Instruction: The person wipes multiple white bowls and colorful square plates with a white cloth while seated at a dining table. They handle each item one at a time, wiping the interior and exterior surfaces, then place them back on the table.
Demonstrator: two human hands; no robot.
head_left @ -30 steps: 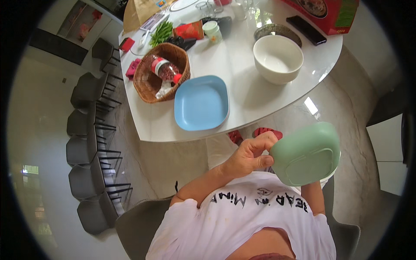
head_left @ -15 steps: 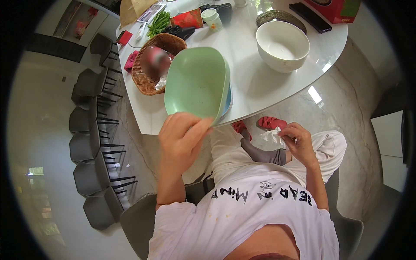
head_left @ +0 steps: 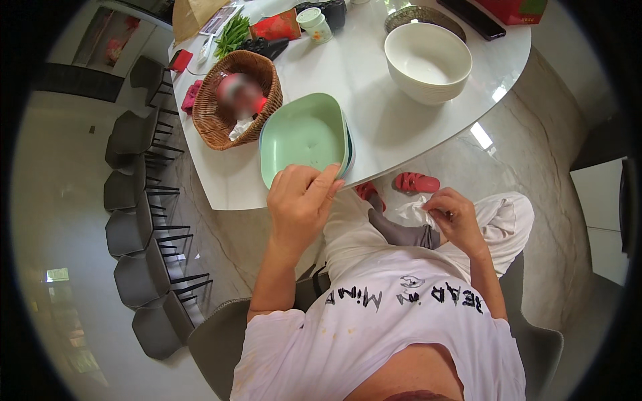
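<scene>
My left hand (head_left: 301, 204) is closed on the near rim of a light-green, rounded-square bowl (head_left: 304, 134). The bowl is at the near edge of the white table, over a bluish item (head_left: 350, 150) that mostly hides beneath it; whether the two are fully seated together I cannot tell. Above my lap, my right hand (head_left: 456, 217) pinches a crumpled white tissue (head_left: 413, 214). Left of the green bowl stands a brown wicker basket (head_left: 204, 127) holding a red-and-white blurred item and some white paper. Farther right on the table are nested white bowls (head_left: 428, 63).
Behind the white bowls lie a patterned round dish (head_left: 394, 20), a black flat device (head_left: 471, 21) and a red box (head_left: 515, 9). Green vegetables (head_left: 233, 37), a red packet (head_left: 277, 25) and a lidded cup (head_left: 314, 27) sit at the far left. Grey chairs (head_left: 137, 254) line the left.
The green bowl has come down lower and looks more level, with my left hand still on its rim. My right hand keeps the tissue in nearly the same spot. The view has shifted slightly.
</scene>
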